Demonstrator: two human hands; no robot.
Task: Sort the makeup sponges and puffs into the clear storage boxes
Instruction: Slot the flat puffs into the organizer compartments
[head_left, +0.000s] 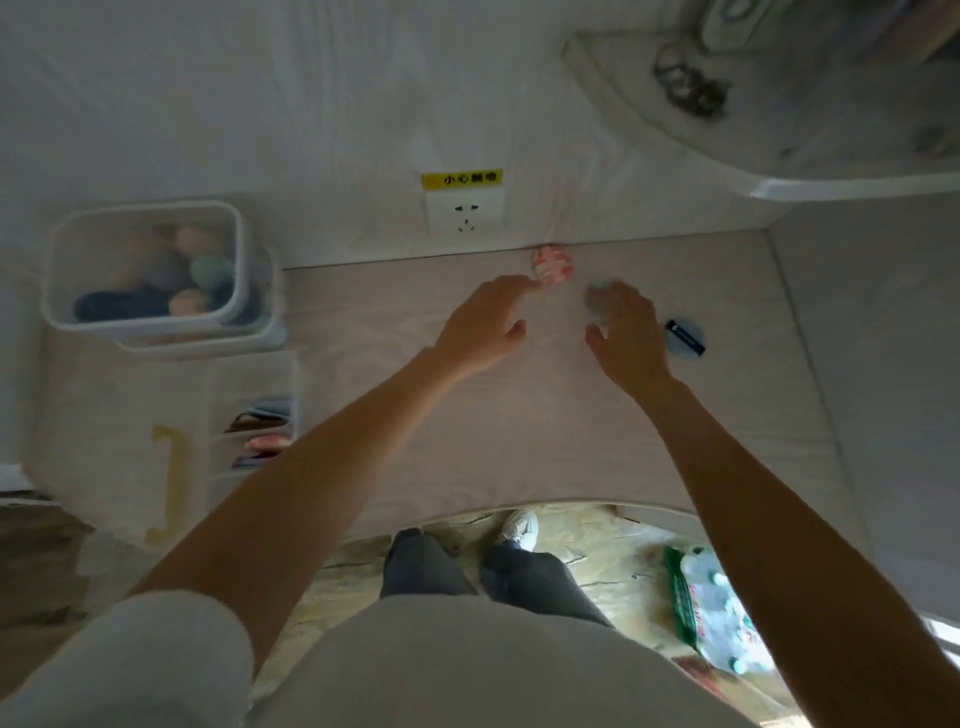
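- Most of it looks sorted already: the clear lidded box (145, 265) at the far left corner of the surface (415, 415) has a heap of egg-shaped sponges in blue, teal and peach, and the clear divided organizer (254, 431) nearer the left edge has flat puffs standing in its slots.
- I count three pieces still loose, all toward the far edge by the wall.
- The pink and white patterned round puff (552, 265) sits right at the far edge under the wall socket (465, 210). The left hand (485, 325) is spread, fingertips just touching it, no grip yet.
- The right hand (626, 332) is over a greyish puff (597, 296), fingers reaching onto it; too blurry to tell if it's pinched.
- A pale blue round puff with a dark strap (685, 338) lies just right of that hand, untouched.
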